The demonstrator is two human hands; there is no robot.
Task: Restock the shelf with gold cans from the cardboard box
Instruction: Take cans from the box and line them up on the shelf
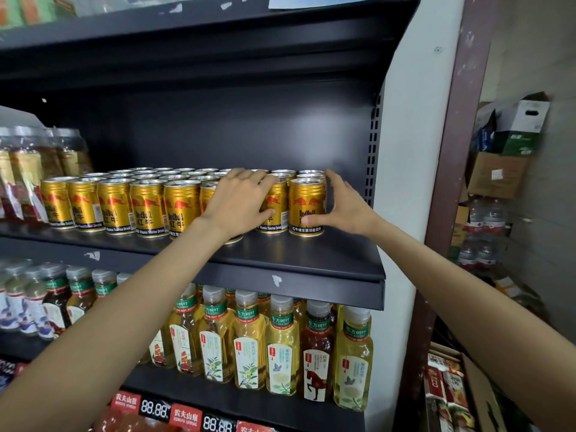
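On shelf (311, 254): hands, perhaps gripping cans (307, 207).

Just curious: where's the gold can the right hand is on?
The gold can stands at the right end of the front row on the dark shelf, gripped by the right hand.

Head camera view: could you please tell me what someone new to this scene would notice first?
The eye lands on the block of gold cans lined up on the dark middle shelf, with both hands at its right end: the left hand on one front can, the right hand around the rightmost can. Below, a row of yellow tea bottles fills the next shelf.
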